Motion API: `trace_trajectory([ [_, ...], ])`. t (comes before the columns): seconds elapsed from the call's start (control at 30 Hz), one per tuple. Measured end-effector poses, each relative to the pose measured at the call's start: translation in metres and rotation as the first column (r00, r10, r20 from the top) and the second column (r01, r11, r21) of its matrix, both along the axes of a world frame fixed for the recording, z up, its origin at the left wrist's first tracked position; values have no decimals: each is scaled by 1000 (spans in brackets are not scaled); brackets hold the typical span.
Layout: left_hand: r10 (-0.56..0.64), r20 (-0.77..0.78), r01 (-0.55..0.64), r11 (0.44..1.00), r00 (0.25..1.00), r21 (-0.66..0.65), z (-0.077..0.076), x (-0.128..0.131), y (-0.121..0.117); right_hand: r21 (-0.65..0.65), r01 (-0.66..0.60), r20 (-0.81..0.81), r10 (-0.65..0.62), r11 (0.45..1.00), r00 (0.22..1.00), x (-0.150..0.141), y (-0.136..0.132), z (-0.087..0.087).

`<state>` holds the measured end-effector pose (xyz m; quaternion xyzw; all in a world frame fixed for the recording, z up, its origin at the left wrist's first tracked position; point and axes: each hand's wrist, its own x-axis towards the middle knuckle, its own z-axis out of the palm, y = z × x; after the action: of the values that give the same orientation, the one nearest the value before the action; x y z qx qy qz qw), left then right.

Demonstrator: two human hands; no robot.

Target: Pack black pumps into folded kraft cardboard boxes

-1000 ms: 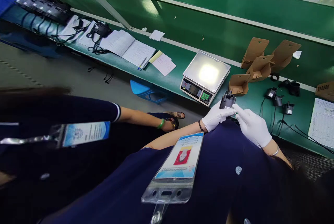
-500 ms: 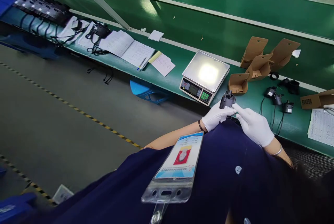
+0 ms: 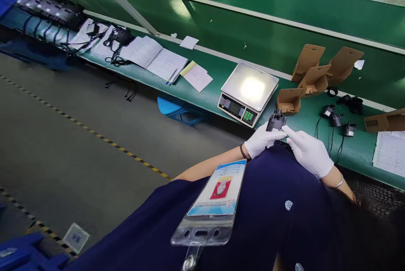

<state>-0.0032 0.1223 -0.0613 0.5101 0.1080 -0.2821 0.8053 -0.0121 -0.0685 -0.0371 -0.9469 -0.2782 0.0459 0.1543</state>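
Observation:
My left hand (image 3: 261,141), in a white glove, is wrapped round a small black pump-like part (image 3: 276,122) at the near edge of the green bench (image 3: 303,115). My right hand (image 3: 308,150), also gloved, has its forefinger stretched out onto the lower side of the same part, the other fingers curled. A black cable runs down from the part behind my hands. My blue top and a badge holder (image 3: 211,203) fill the lower view.
A digital scale (image 3: 248,92) stands just left of my hands. Several open cardboard boxes (image 3: 313,78) lie behind, another box (image 3: 384,121) at the right by a printed sheet (image 3: 389,153). More black parts with cables (image 3: 338,121), notebooks (image 3: 158,58), a blue stool (image 3: 179,111).
The person in dark blue who crossed the left foreground has gone from view. A cardboard box came in at the right edge. My hands have barely moved.

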Motion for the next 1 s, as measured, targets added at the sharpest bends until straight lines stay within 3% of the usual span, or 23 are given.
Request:
trace_trajectory([
  [0.4, -16, 5, 16, 1000, 1000, -20, -5, 0, 0, 51, 20, -10, -19, 999, 1000, -3, 0, -1],
  [0.5, -2, -13, 2, 999, 1000, -51, -5, 1, 0, 81, 89, -32, -87, 993, 996, -5, 4, -2],
  [0.57, -4, -7, 4, 998, 1000, -55, -5, 2, 0, 190, 190, -46, -184, 963, 982, -3, 7, -5],
  [0.67, -20, 18, 20, 1000, 1000, -22, -4, 1, 0, 380, 360, -120, -341, 852, 932, 6, 13, -11],
  [0.8, -62, 12, 63, 996, 998, -63, -4, -1, 0, 416, 416, -225, -352, 809, 909, 36, 24, -15],
  [0.87, -74, -20, 72, 992, 997, -103, -6, 0, 2, 478, 476, -215, -427, 738, 878, 59, 21, -20],
  [0.93, -34, -58, 25, 988, 998, -150, -8, 3, 7, 586, 556, -294, -485, 590, 824, 80, 9, -28],
  [1.0, 48, -94, -67, 976, 994, -205, -10, 7, 14, 663, 647, -486, -440, 378, 755, 96, -12, -40],
])
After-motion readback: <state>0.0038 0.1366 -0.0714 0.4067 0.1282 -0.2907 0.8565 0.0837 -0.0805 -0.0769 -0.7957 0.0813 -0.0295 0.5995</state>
